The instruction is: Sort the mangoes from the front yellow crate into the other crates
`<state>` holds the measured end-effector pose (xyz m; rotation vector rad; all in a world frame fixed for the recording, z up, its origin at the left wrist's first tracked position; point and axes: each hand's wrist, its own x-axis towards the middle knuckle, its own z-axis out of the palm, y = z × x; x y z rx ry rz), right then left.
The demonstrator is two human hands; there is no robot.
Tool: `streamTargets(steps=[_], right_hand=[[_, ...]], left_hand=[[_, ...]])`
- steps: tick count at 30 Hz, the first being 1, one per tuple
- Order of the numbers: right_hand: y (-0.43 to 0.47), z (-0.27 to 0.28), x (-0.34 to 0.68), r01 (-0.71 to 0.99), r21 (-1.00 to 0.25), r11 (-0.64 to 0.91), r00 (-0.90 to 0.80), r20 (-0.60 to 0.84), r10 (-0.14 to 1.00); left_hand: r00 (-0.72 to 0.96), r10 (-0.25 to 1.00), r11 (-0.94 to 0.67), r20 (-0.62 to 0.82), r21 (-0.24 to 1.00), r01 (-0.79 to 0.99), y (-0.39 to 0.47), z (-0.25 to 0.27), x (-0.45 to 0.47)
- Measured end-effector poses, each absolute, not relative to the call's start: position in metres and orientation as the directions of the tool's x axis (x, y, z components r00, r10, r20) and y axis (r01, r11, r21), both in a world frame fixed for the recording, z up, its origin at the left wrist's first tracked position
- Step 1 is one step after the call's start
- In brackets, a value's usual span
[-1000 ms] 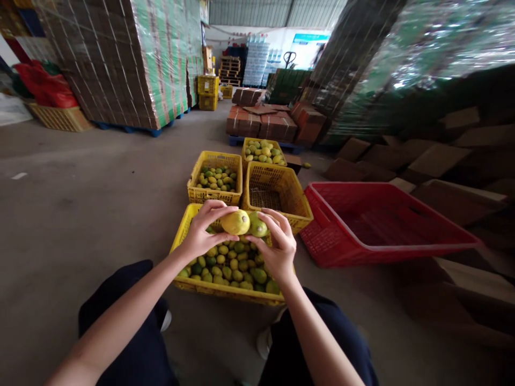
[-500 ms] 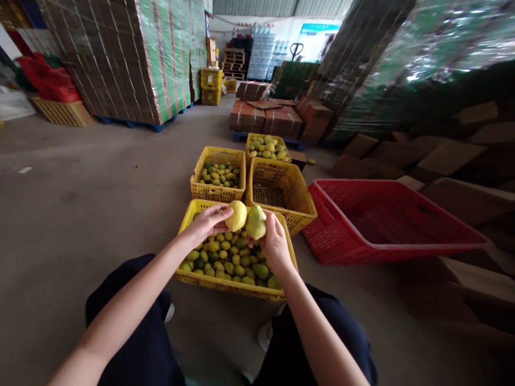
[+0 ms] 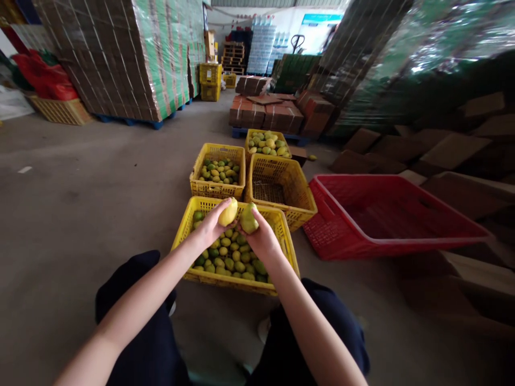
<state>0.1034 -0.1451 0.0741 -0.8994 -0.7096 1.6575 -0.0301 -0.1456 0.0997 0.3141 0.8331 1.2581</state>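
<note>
My left hand (image 3: 213,225) is closed around a yellow lemon (image 3: 228,212). Close beside it, my right hand (image 3: 262,234) grips a greener lemon (image 3: 249,219), its thumb along the near side. Both fruits are held above a yellow plastic crate (image 3: 296,268) between my knees. Many yellow and green lemons (image 3: 229,262) lie in that crate, partly covered from view by my hands and forearms.
Behind stand a yellow crate of smaller-looking lemons (image 3: 219,171), a bare-bottomed yellow crate (image 3: 295,187) and another filled crate (image 3: 269,143). A large red crate (image 3: 382,244) sits at right, near piled cardboard (image 3: 454,150). Wrapped pallet stacks (image 3: 161,64) rise at left.
Both hands have moved slightly left and turned, so the two lemons show different sides. The lemons remain in the same hands.
</note>
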Motion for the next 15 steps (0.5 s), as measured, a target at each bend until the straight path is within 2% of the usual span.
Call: streamTargets(steps=[5,8,11,15], right_hand=[[-0.144,0.08,0.1,-0.58,-0.745,-0.33,-0.115,-0.325,0.939],[-0.14,0.082,0.101,-0.654,-0.694,-0.3,-0.058,-0.35,0.935],[-0.137,0.082,0.102,-0.667,-0.701,-0.254,-0.021,-0.323,0.946],[-0.141,0.085,0.103,-0.644,-0.703,-0.302,-0.026,-0.375,0.927]], left_hand=[[0.116,0.907,0.354,-0.405,0.583,-0.731,-0.144,0.098,-0.027],[0.167,0.915,0.361,-0.367,0.562,-0.744,-0.143,0.096,-0.029],[0.209,0.927,0.351,-0.31,0.527,-0.774,-0.145,0.096,-0.031],[0.194,0.906,0.364,-0.376,0.46,-0.81,-0.149,0.102,-0.031]])
